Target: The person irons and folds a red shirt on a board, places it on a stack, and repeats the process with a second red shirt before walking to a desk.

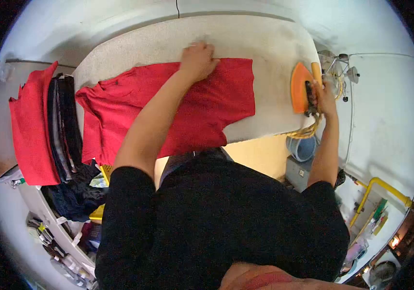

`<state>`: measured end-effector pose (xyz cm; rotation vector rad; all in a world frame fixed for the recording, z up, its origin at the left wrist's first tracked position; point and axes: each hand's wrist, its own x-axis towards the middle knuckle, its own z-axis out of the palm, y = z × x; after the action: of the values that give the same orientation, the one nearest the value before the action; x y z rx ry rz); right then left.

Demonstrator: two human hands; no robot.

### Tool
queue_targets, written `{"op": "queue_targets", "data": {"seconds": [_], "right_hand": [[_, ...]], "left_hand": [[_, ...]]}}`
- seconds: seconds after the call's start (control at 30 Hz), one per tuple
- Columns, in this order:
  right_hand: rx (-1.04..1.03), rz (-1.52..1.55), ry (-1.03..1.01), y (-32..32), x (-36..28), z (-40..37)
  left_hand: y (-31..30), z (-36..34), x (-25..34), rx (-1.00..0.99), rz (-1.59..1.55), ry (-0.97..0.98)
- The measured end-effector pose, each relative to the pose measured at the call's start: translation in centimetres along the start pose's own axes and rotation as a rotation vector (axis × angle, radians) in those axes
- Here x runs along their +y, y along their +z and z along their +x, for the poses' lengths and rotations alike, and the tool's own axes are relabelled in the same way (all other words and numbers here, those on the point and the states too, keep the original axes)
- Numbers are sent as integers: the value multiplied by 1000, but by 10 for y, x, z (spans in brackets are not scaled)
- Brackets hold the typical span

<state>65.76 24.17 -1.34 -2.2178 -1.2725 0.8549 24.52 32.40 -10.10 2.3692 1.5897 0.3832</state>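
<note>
Your left hand (198,60) rests on the far edge of the red shirt (226,99). The fingers are bent down onto the cloth with the knuckles raised. You cannot tell from here whether they pinch the hem or only press on it. The shirt is spread across the ironing board (265,41). Most of it runs back from your left fingertips toward your body, and its near edge hangs over the front of the board. Bare padded cover shows just beyond those fingertips.

Your right hand (324,96) is wrapped around the dark handle of the orange iron (299,87), fingers clenched on it. The iron sits on the board's right end, just to the left of your right fingers and well apart from the shirt. A strip of bare cover lies between them. A coil of yellow cord (308,131) hangs below your right wrist, with a blue bucket (304,148) under it.

Far out past your left fingers, off the board's other end, lies a red cloth (33,130) beside a pile of dark garments (64,125).
</note>
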Motion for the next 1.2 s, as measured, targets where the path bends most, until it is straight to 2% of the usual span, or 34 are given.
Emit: {"op": "queue_targets", "data": {"seconds": [0.03,0.07,0.1,0.17,0.2,0.23,0.27,0.37,0.5,0.57,0.6,0.63,0.7,0.83,0.9,1.03,1.1,1.2], "right_hand": [[-12,-48,23,7,-7,-11],[-59,-22,-83,15,-15,-30],[-110,-6,-41,26,-37,-55],[-154,-146,-88,51,-52,-83],[-167,-209,-310,64,-58,-97],[-248,-219,-198,76,-69,-112],[-316,-248,-295,88,-75,-121],[-431,-346,-384,114,-94,-134],[-336,-541,-427,123,-96,-96],[-226,-441,-263,110,-115,-78],[-222,-442,-268,105,-113,-72],[-265,-421,-280,100,-108,-67],[-307,-403,-303,104,-106,-65],[-383,-454,-413,126,-105,-90],[-375,-507,-450,144,-127,-89],[-255,-504,-584,182,-180,-42],[-294,-376,-581,196,-197,-18],[-390,-400,-543,198,-200,-20]], "left_hand": [[9,10,12,15,6,34],[15,19,23,30,14,70],[19,28,30,31,7,67],[25,45,42,-178,75,248],[27,52,44,-183,69,251],[28,59,45,-237,34,202],[27,65,46,-289,2,153],[12,73,39,-347,-139,114],[10,67,11,-271,-277,121],[6,54,-21,-204,-307,83],[-5,42,-35,-251,-217,31],[-18,24,-47,-298,-126,-21],[-36,-11,-68,-272,73,33],[-36,-26,-100,-206,-58,51],[-44,-24,-106,-284,-432,-103],[-42,-21,-109,-245,-353,-90],[-47,-21,-105,-266,-279,-169],[-45,-22,-114,-236,-208,-161]]}}
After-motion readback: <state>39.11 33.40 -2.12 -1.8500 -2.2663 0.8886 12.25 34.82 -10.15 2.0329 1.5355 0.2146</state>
